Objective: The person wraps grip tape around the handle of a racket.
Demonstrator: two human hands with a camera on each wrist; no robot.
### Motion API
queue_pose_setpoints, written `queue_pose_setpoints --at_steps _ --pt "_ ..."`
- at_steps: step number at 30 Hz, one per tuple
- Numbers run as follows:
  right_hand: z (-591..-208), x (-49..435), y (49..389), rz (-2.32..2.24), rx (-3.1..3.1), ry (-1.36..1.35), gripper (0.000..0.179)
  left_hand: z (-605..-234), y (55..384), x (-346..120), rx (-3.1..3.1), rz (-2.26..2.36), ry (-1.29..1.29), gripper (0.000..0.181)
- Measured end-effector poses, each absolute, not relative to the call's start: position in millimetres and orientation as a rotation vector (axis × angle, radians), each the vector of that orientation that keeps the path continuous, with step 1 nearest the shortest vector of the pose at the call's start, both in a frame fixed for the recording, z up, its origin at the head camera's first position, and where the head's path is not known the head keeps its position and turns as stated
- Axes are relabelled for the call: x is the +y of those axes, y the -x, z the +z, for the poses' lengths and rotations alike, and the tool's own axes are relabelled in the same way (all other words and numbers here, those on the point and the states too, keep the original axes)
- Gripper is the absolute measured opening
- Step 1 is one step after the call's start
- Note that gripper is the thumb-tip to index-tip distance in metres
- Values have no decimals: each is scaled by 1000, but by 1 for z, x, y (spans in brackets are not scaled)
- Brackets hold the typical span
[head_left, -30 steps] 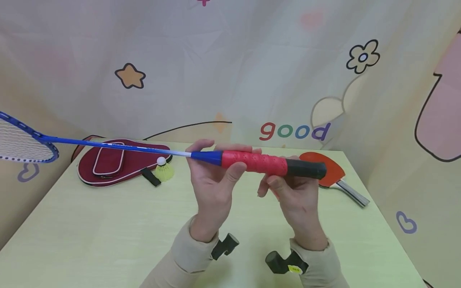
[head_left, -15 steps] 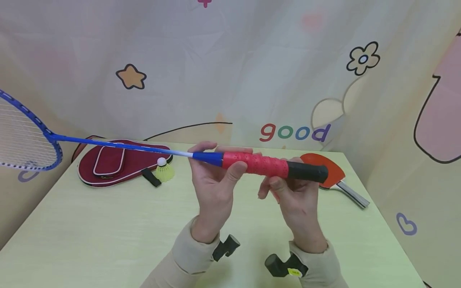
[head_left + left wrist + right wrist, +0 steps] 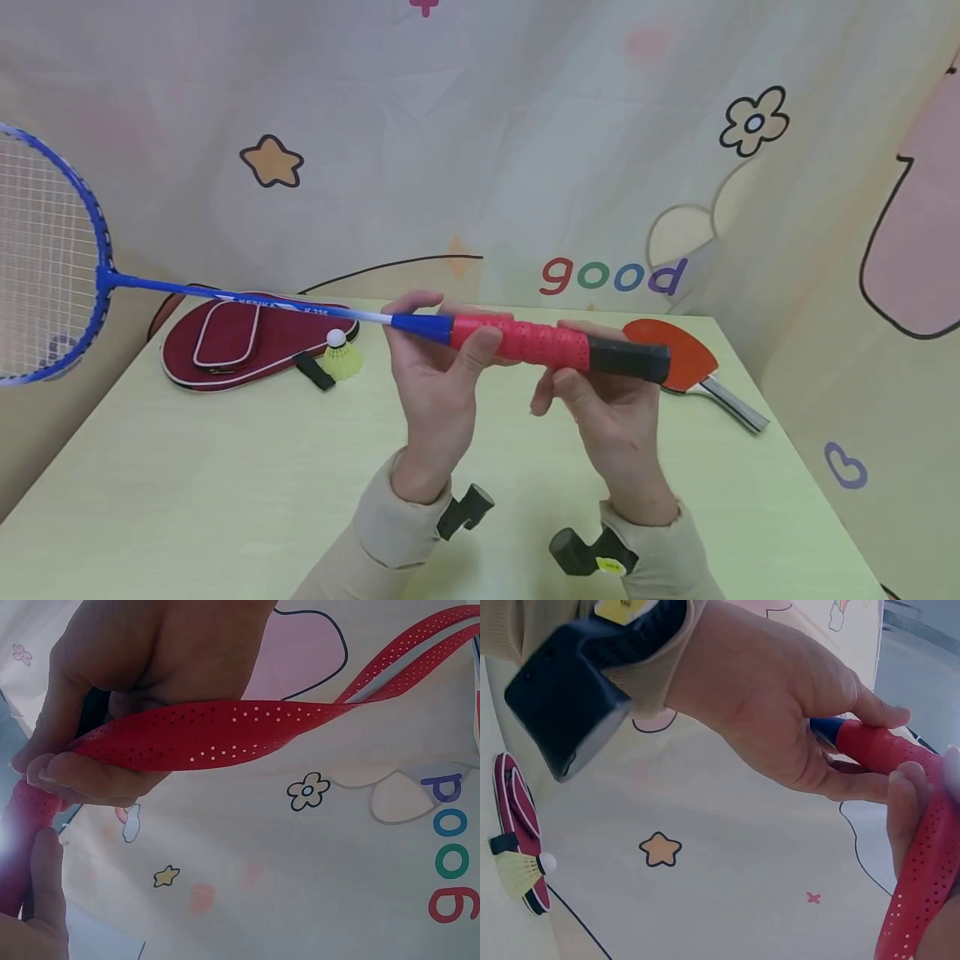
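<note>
A blue badminton racket (image 3: 300, 307) spans the head view, its strung head at the left edge. My left hand (image 3: 435, 400) grips the handle by the blue cone, thumb over red perforated grip tape (image 3: 528, 340) wound round it. Toward the butt, the black handle end (image 3: 630, 358) shows bare. My right hand (image 3: 618, 421) pinches the tape where the winding stops, its fingers partly behind the handle. In the left wrist view a loose tape strip (image 3: 225, 735) trails from that hand, twisting toward the upper right; the head view hides it.
On the pale table (image 3: 225, 475) lie a dark red racket cover (image 3: 292, 333), a yellow shuttlecock (image 3: 341, 357) and, behind my right hand, a red table tennis bat (image 3: 678, 354). A printed curtain (image 3: 480, 150) stands behind the table.
The racket has turned about its length, so its head rises and shows more of its strings. Both hands have shifted slightly left, still holding the handle and tape.
</note>
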State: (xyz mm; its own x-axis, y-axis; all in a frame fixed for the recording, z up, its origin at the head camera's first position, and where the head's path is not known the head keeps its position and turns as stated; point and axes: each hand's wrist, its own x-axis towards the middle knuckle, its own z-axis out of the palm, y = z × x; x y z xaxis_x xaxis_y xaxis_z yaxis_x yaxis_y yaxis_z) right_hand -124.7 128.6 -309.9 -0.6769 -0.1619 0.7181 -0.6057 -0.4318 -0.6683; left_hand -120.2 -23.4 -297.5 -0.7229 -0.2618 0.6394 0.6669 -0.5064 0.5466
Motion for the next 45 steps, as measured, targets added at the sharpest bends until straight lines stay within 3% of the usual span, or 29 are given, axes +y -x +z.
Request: queue_pose_setpoints --at_steps 9,29,37,45 --pt "-312 128 123 2238 -1449 -932 31 -295 123 -21 -984 -2307 952 59" --pt "-311 133 125 2171 -1528 -977 41 -298 121 -21 -1080 -2193 767 57" --pt "-310 129 125 2214 -1442 -972 22 -295 121 -19 -1033 -2259 880 57" --pt "-308 133 121 2215 -1597 -824 21 -296 123 -20 -1052 -2192 901 55"
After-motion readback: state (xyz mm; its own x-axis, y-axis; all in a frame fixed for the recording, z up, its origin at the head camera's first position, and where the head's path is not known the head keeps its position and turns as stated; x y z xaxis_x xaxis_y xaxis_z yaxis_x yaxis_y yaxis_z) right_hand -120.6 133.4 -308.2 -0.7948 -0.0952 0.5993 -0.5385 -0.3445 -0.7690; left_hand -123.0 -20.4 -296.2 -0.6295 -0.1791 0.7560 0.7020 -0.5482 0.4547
